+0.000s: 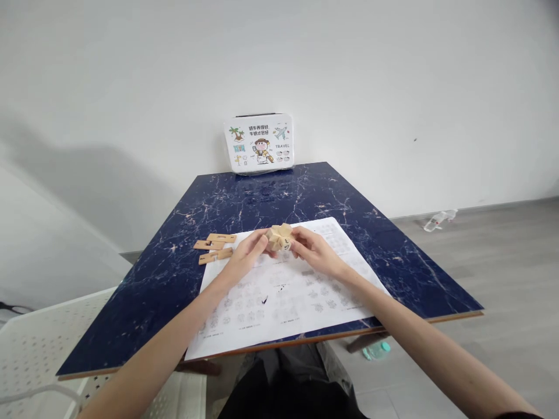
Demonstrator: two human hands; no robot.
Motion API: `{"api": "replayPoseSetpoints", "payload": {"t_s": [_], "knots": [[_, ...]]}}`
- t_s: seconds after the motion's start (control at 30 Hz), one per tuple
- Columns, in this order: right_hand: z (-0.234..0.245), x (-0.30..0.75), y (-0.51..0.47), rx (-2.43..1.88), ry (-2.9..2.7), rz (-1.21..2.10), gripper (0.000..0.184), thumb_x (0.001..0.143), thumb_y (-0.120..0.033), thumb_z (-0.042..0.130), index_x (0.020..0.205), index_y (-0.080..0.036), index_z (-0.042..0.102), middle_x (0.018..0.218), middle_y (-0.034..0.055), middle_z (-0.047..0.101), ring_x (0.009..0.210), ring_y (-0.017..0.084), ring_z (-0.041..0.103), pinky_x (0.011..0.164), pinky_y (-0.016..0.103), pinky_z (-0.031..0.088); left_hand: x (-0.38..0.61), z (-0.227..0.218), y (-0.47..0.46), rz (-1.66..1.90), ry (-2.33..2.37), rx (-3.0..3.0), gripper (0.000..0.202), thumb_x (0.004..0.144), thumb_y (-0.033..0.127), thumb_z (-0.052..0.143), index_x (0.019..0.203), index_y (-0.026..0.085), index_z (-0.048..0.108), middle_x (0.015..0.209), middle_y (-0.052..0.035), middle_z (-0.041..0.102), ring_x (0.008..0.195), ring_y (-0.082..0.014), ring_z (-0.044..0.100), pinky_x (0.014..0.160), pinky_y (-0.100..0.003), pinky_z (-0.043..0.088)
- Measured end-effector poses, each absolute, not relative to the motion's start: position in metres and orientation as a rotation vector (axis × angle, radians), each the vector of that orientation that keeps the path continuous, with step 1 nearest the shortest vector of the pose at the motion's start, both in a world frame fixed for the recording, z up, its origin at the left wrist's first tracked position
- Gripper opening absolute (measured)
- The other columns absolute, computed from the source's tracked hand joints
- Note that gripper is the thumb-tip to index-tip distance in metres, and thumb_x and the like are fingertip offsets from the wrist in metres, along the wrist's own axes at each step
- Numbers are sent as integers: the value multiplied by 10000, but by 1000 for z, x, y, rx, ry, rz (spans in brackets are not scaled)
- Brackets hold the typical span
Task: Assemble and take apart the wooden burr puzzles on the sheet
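Note:
A small wooden interlocking puzzle (280, 237) is held between both hands above a white printed sheet (283, 302). My left hand (247, 256) grips its left side with fingers closed round it. My right hand (312, 249) pinches its right side. The sheet shows rows of small puzzle diagrams and lies on a dark blue marbled table (183, 273). Several loose flat wooden pieces (215, 246) lie on the table just left of my left hand, partly over the sheet's corner.
A white box with cartoon travel pictures (259, 142) stands against the wall at the table's far edge. A white perforated chair (39, 343) is at the left. A plastic bottle (439, 219) lies on the grey floor at right; a teal object (376, 350) lies under the table.

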State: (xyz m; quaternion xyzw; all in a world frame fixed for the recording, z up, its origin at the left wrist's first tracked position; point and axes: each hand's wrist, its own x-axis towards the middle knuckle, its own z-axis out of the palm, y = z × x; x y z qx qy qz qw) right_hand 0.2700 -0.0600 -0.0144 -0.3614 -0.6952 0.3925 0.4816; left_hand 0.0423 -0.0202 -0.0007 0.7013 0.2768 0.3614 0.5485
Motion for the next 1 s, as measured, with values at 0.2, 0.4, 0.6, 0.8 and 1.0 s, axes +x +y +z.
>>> {"api": "replayPoseSetpoints", "payload": {"t_s": [0.2, 0.4, 0.6, 0.8, 1.0], "knots": [[-14, 271, -59, -808, -1761, 1125, 332, 1026, -515, 552, 1145, -221, 651, 785, -5, 593, 658, 156, 514, 634, 310, 450, 38, -2, -17, 648, 504, 1478, 621, 862, 725, 707, 1138, 169, 718, 1081, -139, 756, 879, -239, 728, 881, -405, 581], [-16, 270, -57, -829, -1744, 1145, 367, 991, -475, 614, 1258, -234, 686, 860, 16, 675, 710, 167, 591, 668, 317, 485, 38, 1, -22, 578, 518, 1539, 559, 831, 550, 836, 1209, 153, 729, 1099, -153, 783, 894, -262, 756, 916, -466, 583], [-15, 269, -58, -918, -1606, 1077, 374, 1045, -539, 495, 1218, -225, 601, 848, 24, 664, 682, 168, 619, 633, 321, 520, 41, -3, -18, 745, 696, 1565, 679, 802, 440, 855, 1390, 180, 638, 1194, -128, 780, 1038, -298, 765, 1007, -510, 560], [-12, 267, -64, -944, -1810, 865, 251, 1037, -465, 557, 1111, -230, 606, 847, 28, 696, 710, 184, 652, 672, 331, 512, 40, -2, -21, 749, 825, 1692, 643, 833, 466, 816, 1384, 182, 645, 1245, -117, 768, 1160, -326, 720, 1030, -488, 554], [-15, 267, -66, -1019, -1901, 600, 241, 1064, -451, 490, 1091, -236, 596, 895, 57, 723, 752, 214, 643, 699, 352, 476, 42, 2, -24, 723, 906, 1824, 545, 869, 525, 749, 1278, 166, 720, 1193, -127, 782, 1122, -355, 723, 984, -490, 572]]}}
